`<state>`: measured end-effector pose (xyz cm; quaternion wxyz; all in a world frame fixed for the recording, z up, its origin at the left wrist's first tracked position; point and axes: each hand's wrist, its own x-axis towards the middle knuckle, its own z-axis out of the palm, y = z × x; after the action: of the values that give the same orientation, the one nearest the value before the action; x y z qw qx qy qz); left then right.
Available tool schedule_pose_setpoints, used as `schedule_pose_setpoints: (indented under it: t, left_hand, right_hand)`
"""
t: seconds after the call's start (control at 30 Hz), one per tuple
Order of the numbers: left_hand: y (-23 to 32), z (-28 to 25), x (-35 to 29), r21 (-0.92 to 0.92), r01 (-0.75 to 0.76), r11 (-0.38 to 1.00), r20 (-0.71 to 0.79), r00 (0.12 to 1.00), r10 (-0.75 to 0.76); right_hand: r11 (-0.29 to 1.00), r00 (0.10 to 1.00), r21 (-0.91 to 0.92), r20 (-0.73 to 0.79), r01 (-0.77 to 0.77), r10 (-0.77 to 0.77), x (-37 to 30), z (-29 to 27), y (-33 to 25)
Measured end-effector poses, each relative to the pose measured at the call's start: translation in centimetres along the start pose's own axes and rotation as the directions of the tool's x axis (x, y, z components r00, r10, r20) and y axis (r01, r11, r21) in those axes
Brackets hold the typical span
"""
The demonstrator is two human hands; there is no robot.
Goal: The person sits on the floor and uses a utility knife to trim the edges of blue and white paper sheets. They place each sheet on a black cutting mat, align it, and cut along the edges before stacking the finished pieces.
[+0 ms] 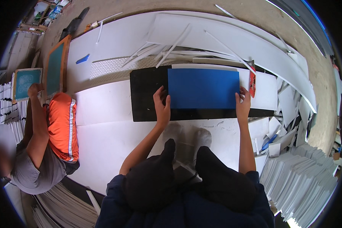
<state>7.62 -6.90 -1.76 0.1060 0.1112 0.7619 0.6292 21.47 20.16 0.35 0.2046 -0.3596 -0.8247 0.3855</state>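
Note:
A blue rectangular sheet (203, 88) lies in front of me, over a white sheet and a black mat (148, 95). My left hand (162, 107) is at its left edge, fingers apart over the mat and thumb against the edge. At the opposite edge is my right hand (243, 105), its thumb by the blue sheet's border and its fingers stretched over the white sheet (266, 91). Both hands look open, framing the blue sheet from its sides. Just beyond my right fingers lies a red utility knife (252, 81).
White offcut strips (174, 45) litter the far side, beside a textured white panel (108, 69). Scraps and stacked white sheets (298, 182) stand at right. Leftward, another person (40, 167) touches a small framed teal screen (27, 81), near a larger framed screen (56, 68) and an orange bundle (60, 127).

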Motion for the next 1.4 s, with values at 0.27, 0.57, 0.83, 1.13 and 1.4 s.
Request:
schedule_pose_setpoints:
  t: [0.27,0.57,0.83,1.13,1.4]
  left_hand:
    - [1.5,1.7,0.7,0.348,-0.068,0.935,0.102,0.994,0.035]
    - [0.2,1.4,1.1,0.347,-0.061,0.936,0.112,0.993,0.023]
    - [1.2,-1.3,3.4,0.252,-0.026,0.967,0.23,0.973,-0.034]
    - [0.9,-1.8,4.6,0.251,-0.063,0.966,0.316,0.948,-0.02]
    - [1.5,-2.3,5.4,0.251,-0.01,0.968,0.354,0.931,-0.083]
  right_hand:
    - [0.981,0.999,-0.191,-0.024,0.021,-0.026,1.9,0.4,-2.2]
    - [0.982,0.999,-0.186,0.03,-0.011,0.016,2.6,0.3,0.5]
    - [0.983,0.998,-0.179,0.054,-0.029,0.039,2.3,1.0,0.0]
    - [0.982,0.994,-0.171,0.06,-0.075,0.087,3.4,0.0,0.9]
    - [0.983,0.992,-0.156,0.064,-0.095,0.106,3.9,0.5,0.6]
